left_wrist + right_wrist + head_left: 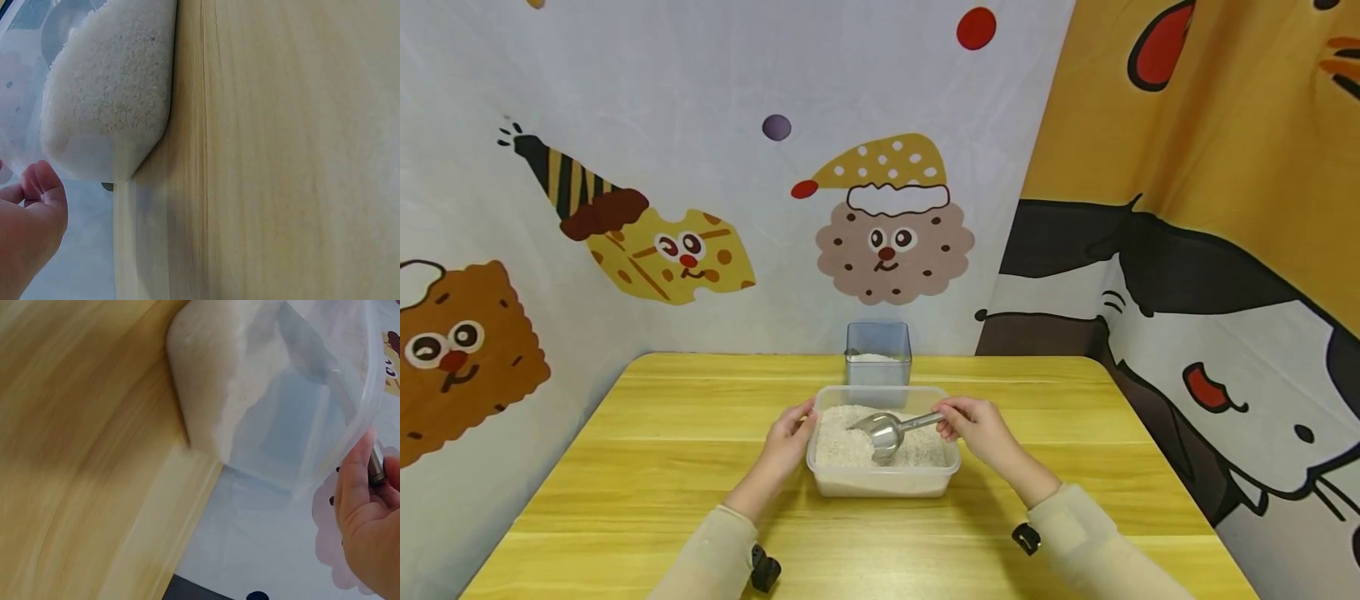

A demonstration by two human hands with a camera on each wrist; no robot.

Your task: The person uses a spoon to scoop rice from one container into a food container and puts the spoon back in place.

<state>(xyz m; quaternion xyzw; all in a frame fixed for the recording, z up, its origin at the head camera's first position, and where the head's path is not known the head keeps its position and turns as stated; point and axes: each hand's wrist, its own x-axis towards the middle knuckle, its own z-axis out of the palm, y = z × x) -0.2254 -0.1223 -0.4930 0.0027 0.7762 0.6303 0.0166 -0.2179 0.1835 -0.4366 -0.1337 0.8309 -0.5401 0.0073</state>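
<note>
A clear plastic container (887, 482) of white rice (842, 437) stands on the table. My left hand (787, 433) holds its left side near the rim, with the thumb near the wall in the left wrist view. My right hand (973, 423) pinches the handle end of a metal scoop (887, 433) at the container's right rim. The scoop's bowl lies over the rice, tilted down to the left. In the right wrist view the scoop (306, 353) shows through the clear wall, its handle between thumb and fingers.
Behind the container stands a bluish clear square bin (877, 371) with white contents. The wooden table (700, 467) ends at a cartoon-printed curtain (715, 100) at the back. Both sleeves carry a black wrist device (765, 569).
</note>
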